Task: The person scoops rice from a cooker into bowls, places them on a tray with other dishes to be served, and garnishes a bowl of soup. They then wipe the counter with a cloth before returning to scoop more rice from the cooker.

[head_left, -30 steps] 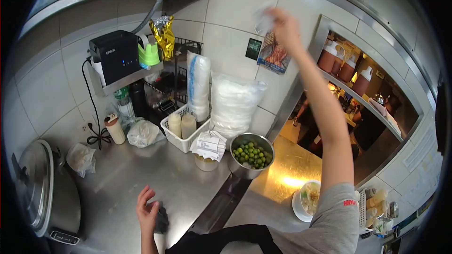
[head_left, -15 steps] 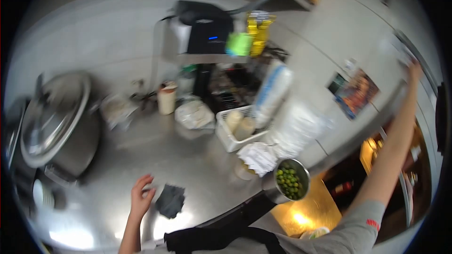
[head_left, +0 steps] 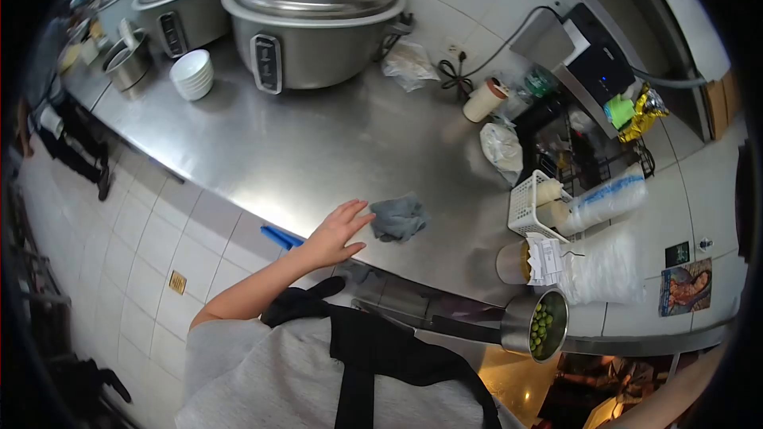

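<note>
My left hand (head_left: 338, 234) reaches over the front edge of the steel counter (head_left: 318, 139), fingers stretched apart and holding nothing. Its fingertips are right beside a crumpled grey cloth (head_left: 400, 218) that lies on the metal. At the lower right, my right forearm (head_left: 683, 389) extends toward the border of the view, and the hand itself is cut off there. Nearer to that arm stands a steel container (head_left: 517, 330) with small green citrus fruits (head_left: 542, 330) inside.
Large rice cookers (head_left: 314, 24) line the back left, near stacked white bowls (head_left: 191, 75). A white basket (head_left: 520, 206), a printer (head_left: 596, 59), clear plastic bags (head_left: 604, 270) and a tub with paper slips (head_left: 544, 260) stand right. Another person's legs (head_left: 75, 143) show far left.
The view has swung left, bringing more rice cookers and the floor into sight. My right hand, earlier at a rail with something white, has left the view. My left hand remains open near the cloth.
</note>
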The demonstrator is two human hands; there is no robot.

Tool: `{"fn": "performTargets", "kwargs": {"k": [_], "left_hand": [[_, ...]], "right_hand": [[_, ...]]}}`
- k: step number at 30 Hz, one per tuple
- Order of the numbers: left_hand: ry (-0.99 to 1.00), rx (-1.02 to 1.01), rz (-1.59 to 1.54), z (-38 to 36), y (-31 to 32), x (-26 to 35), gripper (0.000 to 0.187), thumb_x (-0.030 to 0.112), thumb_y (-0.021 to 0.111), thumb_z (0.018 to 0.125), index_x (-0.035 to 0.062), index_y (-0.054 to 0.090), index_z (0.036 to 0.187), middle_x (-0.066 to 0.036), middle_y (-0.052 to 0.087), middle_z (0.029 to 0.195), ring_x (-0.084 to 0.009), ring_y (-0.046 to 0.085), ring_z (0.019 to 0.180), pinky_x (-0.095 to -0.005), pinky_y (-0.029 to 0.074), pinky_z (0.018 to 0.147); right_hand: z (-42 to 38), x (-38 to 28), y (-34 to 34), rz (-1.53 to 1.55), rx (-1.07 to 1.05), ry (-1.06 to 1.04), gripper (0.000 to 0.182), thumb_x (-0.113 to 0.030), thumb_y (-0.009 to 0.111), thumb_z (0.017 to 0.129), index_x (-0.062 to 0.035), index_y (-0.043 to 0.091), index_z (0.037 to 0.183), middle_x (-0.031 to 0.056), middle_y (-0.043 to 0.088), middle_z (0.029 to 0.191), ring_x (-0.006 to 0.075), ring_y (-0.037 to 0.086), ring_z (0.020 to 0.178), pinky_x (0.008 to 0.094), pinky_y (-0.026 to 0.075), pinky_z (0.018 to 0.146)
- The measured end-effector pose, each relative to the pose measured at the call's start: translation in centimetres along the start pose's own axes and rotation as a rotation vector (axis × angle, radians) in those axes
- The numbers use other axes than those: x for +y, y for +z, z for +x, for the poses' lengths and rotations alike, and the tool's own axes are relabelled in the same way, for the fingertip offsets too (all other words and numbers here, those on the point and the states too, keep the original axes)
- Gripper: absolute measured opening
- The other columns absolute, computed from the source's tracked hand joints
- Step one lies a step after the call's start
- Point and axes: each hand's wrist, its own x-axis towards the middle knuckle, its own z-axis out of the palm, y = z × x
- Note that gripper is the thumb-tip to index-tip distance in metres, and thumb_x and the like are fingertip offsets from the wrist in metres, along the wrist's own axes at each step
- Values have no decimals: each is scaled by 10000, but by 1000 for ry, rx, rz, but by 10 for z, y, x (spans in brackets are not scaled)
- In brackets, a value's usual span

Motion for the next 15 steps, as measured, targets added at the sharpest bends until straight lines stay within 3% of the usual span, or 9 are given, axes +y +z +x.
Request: {"fn": "performTargets", "kwargs": {"k": [1,3,4,5,8,9,11,13,15], "left_hand": [[-37,14,19,-12,-4,-1,601,134,673,719,63,453,1274,-196,340,1374,-377,311,1274,-427,309,1040],[-86,33,8,-31,-12,5,594,136,674,724,65,455,1272,-194,337,1376,-376,315,1271,-427,317,1033],[-80,46,-6,-41,-12,9,594,136,675,725,65,454,1272,-195,336,1376,-376,318,1269,-426,320,1031],[-77,66,-12,-49,-13,11,594,137,677,726,65,454,1272,-195,336,1376,-377,320,1267,-426,323,1029],[-66,117,-5,-80,-13,21,591,139,675,739,55,439,1275,-214,339,1365,-373,322,1269,-432,308,1039],[-74,125,-2,-92,-17,24,595,137,672,739,47,428,1275,-221,339,1362,-369,314,1276,-431,302,1044],[-131,160,10,-119,-27,25,593,137,669,743,49,425,1277,-219,336,1365,-371,314,1276,-431,303,1045],[-186,213,17,-152,-41,28,591,137,666,747,50,422,1279,-217,333,1368,-372,315,1275,-432,303,1045],[-274,232,59,-183,-58,32,566,132,651,772,63,425,1287,-204,328,1374,-374,330,1260,-435,315,1035]], "right_hand": [[-1,-15,-1,16,3,-19,868,-660,513,752,-134,279,1402,124,262,1449,446,349,1226,609,317,959],[-23,-54,-6,515,657,-48,820,-577,542,792,-70,290,1384,171,319,1405,460,380,1184,559,326,967],[-41,-81,-8,714,951,-352,775,-469,595,807,-18,299,1363,205,371,1354,468,410,1140,519,364,940],[-80,-118,-19,886,988,-532,672,-421,541,839,-9,341,1331,185,419,1295,417,443,1095,482,394,903],[-282,-275,-12,1715,299,-912,431,-276,378,933,18,469,1235,127,563,1116,265,540,960,371,483,792],[-333,-328,39,1833,-599,-1020,401,-249,396,935,13,482,1226,128,569,1127,269,528,1045,377,422,910],[-532,-344,-111,1421,-483,-1529,385,-105,557,842,-9,507,1212,159,540,1223,292,518,1123,353,391,950],[-627,-417,-93,1510,-414,-1728,489,-147,599,826,-22,458,1277,200,522,1182,356,511,1079,389,408,927],[-695,-462,-97,1339,-474,-1647,570,-194,619,811,-1,415,1306,215,449,1235,363,454,1110,401,385,936]]}}
